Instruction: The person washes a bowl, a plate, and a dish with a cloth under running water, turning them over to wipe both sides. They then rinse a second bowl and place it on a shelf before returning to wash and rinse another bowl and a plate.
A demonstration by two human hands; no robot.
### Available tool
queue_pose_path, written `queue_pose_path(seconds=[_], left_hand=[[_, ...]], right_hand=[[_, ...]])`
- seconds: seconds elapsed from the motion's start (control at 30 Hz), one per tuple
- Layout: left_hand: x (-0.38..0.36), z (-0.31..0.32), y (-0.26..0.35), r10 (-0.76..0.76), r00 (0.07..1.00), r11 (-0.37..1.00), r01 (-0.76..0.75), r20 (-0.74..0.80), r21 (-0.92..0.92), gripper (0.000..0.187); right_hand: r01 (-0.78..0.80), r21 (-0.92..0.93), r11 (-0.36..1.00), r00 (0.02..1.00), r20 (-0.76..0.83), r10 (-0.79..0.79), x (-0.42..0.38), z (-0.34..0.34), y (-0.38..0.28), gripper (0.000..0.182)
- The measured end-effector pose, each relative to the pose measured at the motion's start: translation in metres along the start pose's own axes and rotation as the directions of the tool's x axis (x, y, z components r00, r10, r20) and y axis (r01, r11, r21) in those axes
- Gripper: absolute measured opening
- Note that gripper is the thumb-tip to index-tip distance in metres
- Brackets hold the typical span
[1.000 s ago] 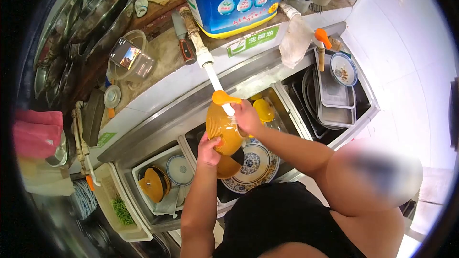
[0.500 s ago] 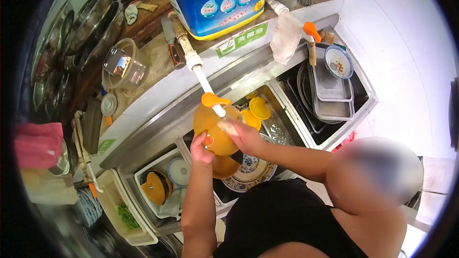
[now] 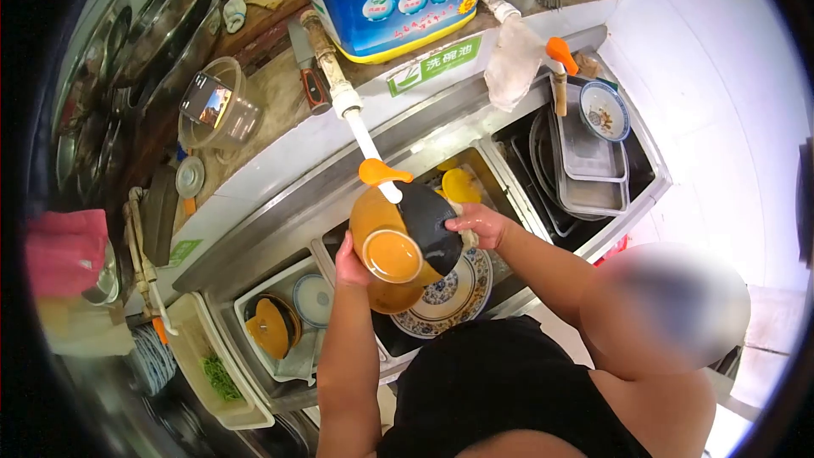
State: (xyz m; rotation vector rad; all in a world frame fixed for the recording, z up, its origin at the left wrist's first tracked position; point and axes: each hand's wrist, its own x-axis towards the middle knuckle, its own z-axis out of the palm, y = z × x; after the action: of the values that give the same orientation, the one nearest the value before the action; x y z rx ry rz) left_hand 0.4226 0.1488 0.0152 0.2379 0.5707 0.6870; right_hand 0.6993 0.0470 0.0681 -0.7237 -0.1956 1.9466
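An orange and black bowl (image 3: pixel 431 225), its round foot facing up, is held between both hands under the white tap (image 3: pixel 373 153) with its orange lever. My left hand (image 3: pixel 351 263) grips the orange side of the bowl. On the black side, my right hand (image 3: pixel 476 226) has its fingers closed on a pale cloth (image 3: pixel 466 229) pressed to the rim. Below the bowl, a blue-patterned plate (image 3: pixel 462 301) and another orange bowl (image 3: pixel 394 297) lie in the middle sink. Yellow dishes (image 3: pixel 460 187) sit behind the right hand.
Metal trays (image 3: pixel 593 191) and a patterned bowl (image 3: pixel 604 112) fill the right sink. At left are a white basin (image 3: pixel 246 301) with dishes and a tub (image 3: pixel 203 348) with greens. A knife (image 3: pixel 314 85), a plastic container (image 3: pixel 233 114) and a blue detergent jug (image 3: pixel 398 8) stand on the ledge.
The bowl has been turned, so its foot and black side now show instead of its orange, ridged face. My right hand has moved right, to the black side.
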Motion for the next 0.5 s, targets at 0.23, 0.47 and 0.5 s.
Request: queue_pose_path(seconds=[0.23,0.47,0.5], left_hand=[[0.054,0.070,0.018,-0.057,0.936,0.913,0.189,-0.348,0.362,0.043],[0.050,0.144,-0.021,0.490,0.848,-0.209,-0.113,0.204,0.971,0.054],[0.050,0.129,-0.034,0.525,0.683,-0.421,-0.309,0.507,0.853,0.052]], right_hand=[[0.096,-0.441,0.892,0.994,-0.004,-0.109,0.008,0.032,-0.004,0.041],[0.257,-0.458,0.851,0.924,-0.140,-0.355,0.029,0.038,0.001,0.025],[0.321,-0.410,0.854,0.892,-0.173,-0.418,0.031,0.040,0.001,0.021]])
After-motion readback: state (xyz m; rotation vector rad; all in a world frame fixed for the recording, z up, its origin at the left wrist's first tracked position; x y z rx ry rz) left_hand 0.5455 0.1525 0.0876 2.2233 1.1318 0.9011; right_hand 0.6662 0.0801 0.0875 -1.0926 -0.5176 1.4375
